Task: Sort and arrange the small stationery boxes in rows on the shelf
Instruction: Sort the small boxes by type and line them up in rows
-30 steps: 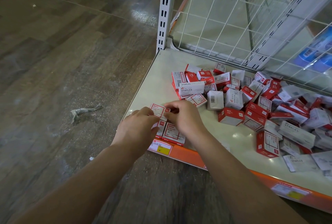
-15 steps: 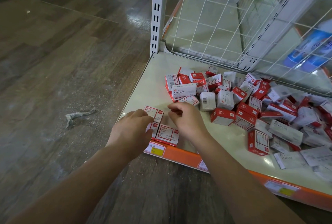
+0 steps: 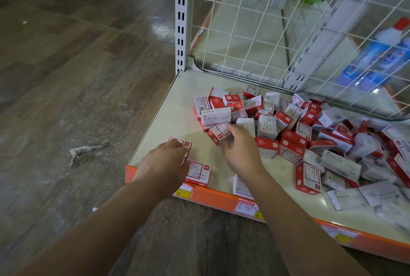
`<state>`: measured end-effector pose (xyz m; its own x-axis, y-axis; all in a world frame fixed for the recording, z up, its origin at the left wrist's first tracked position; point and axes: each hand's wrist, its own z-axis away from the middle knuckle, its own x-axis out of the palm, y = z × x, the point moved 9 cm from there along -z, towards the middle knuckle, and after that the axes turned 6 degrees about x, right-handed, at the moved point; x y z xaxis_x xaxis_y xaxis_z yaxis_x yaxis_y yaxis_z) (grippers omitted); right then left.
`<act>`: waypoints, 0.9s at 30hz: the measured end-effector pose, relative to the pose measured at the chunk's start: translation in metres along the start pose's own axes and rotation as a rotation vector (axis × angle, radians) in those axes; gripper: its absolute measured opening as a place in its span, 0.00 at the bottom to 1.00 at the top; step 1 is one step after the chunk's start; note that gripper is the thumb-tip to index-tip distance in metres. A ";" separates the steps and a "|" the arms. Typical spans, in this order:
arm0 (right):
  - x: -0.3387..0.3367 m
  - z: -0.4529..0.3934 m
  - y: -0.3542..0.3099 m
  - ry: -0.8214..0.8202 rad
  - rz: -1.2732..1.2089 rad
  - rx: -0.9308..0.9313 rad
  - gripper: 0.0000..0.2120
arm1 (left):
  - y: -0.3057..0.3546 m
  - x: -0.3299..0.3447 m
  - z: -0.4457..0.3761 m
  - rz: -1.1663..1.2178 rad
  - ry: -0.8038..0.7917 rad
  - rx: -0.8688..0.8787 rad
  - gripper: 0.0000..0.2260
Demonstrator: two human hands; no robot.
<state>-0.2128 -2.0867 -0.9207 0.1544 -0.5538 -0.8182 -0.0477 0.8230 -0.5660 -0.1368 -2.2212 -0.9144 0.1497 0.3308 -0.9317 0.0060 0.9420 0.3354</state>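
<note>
The shelf carries a jumbled heap of boxes toward three o'clock. The left hand rests flat, fingers relaxed, on the started row at the front left corner. The right hand, nearer the heap, curls round a red box at its eleven o'clock, long axis running ten to four.
</note>
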 end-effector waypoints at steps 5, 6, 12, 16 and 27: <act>0.002 -0.004 0.003 -0.003 0.057 0.019 0.13 | -0.006 -0.002 -0.003 0.055 0.005 -0.017 0.18; 0.001 -0.004 0.003 -0.001 0.051 0.025 0.14 | -0.007 -0.002 -0.003 0.065 0.007 -0.020 0.18; -0.004 0.003 0.007 0.008 -0.036 0.005 0.16 | -0.007 -0.004 -0.004 0.077 0.021 -0.040 0.18; 0.000 0.004 0.010 -0.050 -0.087 0.045 0.15 | -0.006 -0.005 -0.005 0.061 0.021 -0.044 0.18; 0.005 0.008 0.003 -0.112 -0.095 0.032 0.17 | -0.007 -0.004 -0.004 0.061 0.018 -0.052 0.18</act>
<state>-0.2039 -2.0857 -0.9258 0.2663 -0.6132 -0.7437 0.0037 0.7722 -0.6354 -0.1414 -2.2286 -0.9138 0.1306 0.3882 -0.9123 -0.0542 0.9216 0.3844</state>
